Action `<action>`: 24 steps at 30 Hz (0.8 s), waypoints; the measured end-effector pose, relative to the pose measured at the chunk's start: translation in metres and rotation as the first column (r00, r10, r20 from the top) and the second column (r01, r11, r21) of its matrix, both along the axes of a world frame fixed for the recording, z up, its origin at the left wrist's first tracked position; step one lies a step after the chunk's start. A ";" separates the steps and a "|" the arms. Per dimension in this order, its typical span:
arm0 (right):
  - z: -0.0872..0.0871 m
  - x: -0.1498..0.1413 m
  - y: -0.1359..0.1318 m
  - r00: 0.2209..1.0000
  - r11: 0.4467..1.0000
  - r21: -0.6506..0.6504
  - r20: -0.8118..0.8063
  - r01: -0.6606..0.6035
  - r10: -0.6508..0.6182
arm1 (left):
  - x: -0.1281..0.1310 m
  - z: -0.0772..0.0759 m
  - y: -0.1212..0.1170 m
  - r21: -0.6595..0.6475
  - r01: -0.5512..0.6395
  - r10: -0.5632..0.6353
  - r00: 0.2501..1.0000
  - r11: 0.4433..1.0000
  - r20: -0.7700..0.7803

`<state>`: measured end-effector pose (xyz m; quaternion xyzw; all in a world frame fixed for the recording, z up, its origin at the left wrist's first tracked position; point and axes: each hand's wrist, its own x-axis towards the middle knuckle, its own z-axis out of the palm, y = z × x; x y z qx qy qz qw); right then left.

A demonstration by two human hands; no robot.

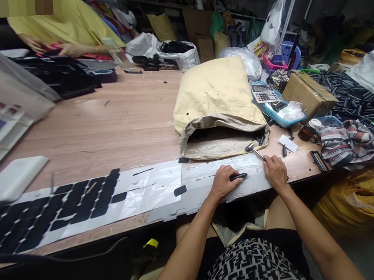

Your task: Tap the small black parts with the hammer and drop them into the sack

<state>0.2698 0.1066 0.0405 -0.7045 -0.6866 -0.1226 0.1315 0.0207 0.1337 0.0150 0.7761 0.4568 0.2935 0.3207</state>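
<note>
Over a grey board [169, 211] at the table's front edge, my left hand [222, 182] is closed on a slim black plastic piece [239, 176], whose tip sticks out to the right. My right hand [275, 171] grips a small hammer [257, 153], its metal head raised beyond the fingers and off to the upper left. Just behind both hands lies a big cream sack [217, 86] with its mouth toward me; dark things inside are hard to make out. Black rounded pads [180, 190] rest left of my left hand, with rows of similar ones on white sheets [146, 198].
Right of the sack are a calculator [265, 93] on a blue basket [288, 118], a cardboard box [308, 93], a brown jar [307, 130] and a striped cloth [347, 143]. A white crate [0, 123] stands at left. A person in yellow [70, 24] works across the table.
</note>
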 end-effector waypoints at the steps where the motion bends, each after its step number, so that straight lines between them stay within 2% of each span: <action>1: -0.002 -0.001 0.001 1.000 1.000 0.003 -0.001 0.002 -0.002 | 0.000 0.001 0.000 -0.001 0.004 -0.004 1.000 1.000 -0.006; 4: -0.005 -0.002 0.001 1.000 1.000 0.004 -0.010 0.005 -0.005 | -0.002 0.005 0.001 0.007 0.042 -0.042 0.999 0.999 -0.029; 7: -0.005 -0.001 0.000 1.000 1.000 0.000 -0.002 0.001 -0.001 | -0.007 0.011 -0.006 0.035 0.144 -0.142 0.988 0.989 -0.053; 11: -0.002 -0.002 -0.001 1.000 1.000 0.004 0.011 0.002 -0.002 | -0.013 0.014 -0.038 0.067 0.290 -0.282 0.954 0.955 -0.104; 15: -0.004 -0.003 0.000 0.999 1.000 0.009 0.035 0.009 -0.009 | -0.010 0.009 -0.081 0.120 0.277 -0.245 0.942 0.953 -0.227; 17: -0.006 -0.003 0.001 0.999 1.000 0.011 0.045 0.015 -0.015 | -0.006 0.007 -0.091 0.147 0.256 -0.218 0.949 0.955 -0.229; 19: -0.008 -0.002 0.001 0.999 1.000 0.017 0.050 0.017 -0.018 | -0.003 0.008 -0.084 0.162 0.223 -0.196 0.966 0.961 -0.168; 20: -0.009 -0.002 0.001 0.999 1.000 0.020 0.051 0.016 -0.017 | -0.003 0.010 -0.074 0.167 0.187 -0.167 0.978 0.968 -0.124; 22: -0.009 -0.002 0.001 0.999 1.000 0.021 0.052 0.015 -0.016 | -0.004 0.016 -0.039 0.163 0.049 -0.044 0.998 0.985 -0.034; 24: -0.008 -0.003 0.001 0.998 1.000 0.022 0.053 0.015 -0.016 | -0.009 0.025 0.010 0.124 -0.171 0.169 0.985 0.977 0.023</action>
